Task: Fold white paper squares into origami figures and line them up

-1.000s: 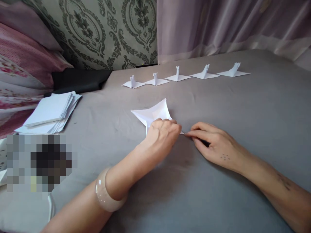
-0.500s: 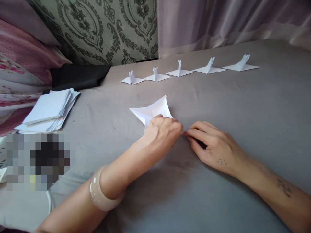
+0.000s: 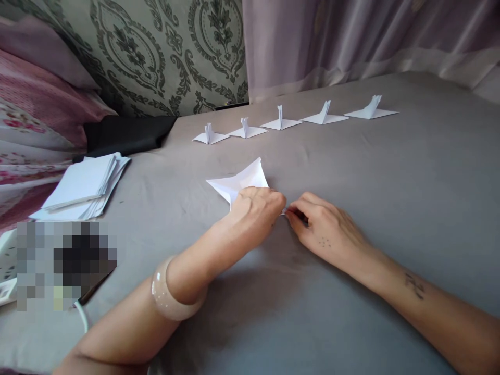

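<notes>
A white sheet of folded paper [image 3: 242, 180], with raised pointed corners, lies in front of me on the grey cloth. My left hand [image 3: 258, 211] is closed over its near right part, the fingers curled down and mostly hidden. Just to the right, my right hand [image 3: 318, 216] pinches a small corner of the same paper between thumb and fingertips. The two hands are almost touching. Much of the paper's near side is covered by my left hand.
Several folded white paper figures [image 3: 280, 122] stand in a row toward the back. A stack of white paper [image 3: 80, 182] is on the left, near a black folded item [image 3: 130, 134]. A blurred-out patch [image 3: 66, 265] and a white cable [image 3: 82, 316] are at lower left.
My right hand has moved left, closer to my left hand, and its fingers have closed on the paper's corner. The view has shifted slightly.
</notes>
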Motion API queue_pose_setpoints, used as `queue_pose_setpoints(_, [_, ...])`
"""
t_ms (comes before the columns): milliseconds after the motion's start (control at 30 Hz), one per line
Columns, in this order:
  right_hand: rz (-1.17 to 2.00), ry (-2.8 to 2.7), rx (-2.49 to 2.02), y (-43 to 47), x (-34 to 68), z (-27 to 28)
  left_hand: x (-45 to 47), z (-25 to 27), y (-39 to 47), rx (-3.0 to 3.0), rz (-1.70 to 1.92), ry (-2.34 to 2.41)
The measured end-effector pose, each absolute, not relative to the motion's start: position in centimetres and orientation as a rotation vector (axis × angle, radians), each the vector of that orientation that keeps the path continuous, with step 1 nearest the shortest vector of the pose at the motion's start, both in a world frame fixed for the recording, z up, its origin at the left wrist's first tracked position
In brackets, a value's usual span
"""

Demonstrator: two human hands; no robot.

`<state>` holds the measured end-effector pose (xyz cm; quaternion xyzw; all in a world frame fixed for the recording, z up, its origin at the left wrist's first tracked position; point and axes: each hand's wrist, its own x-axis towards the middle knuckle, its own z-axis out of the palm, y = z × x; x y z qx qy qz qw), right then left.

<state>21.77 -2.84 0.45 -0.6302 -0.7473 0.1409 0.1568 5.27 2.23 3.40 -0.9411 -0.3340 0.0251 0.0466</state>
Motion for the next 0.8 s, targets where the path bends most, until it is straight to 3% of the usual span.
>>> queue_pose_setpoints(233, [0.466,-2.077,-1.795,-2.5,21.9,0.1,6.5,5.6,2.2,-2.914,0.309,-1.189])
queue_pose_setpoints(533, [0.628,-1.95,-1.732,-2.3,22.3,-0.2,6.3,5.0,2.8,-2.94,0.255,-1.14])
queue_pose_setpoints(800, [0.545,-1.96,-1.709,-2.6,22.1,-0.1,6.0,5.5,2.6,-2.943,0.275,-1.102])
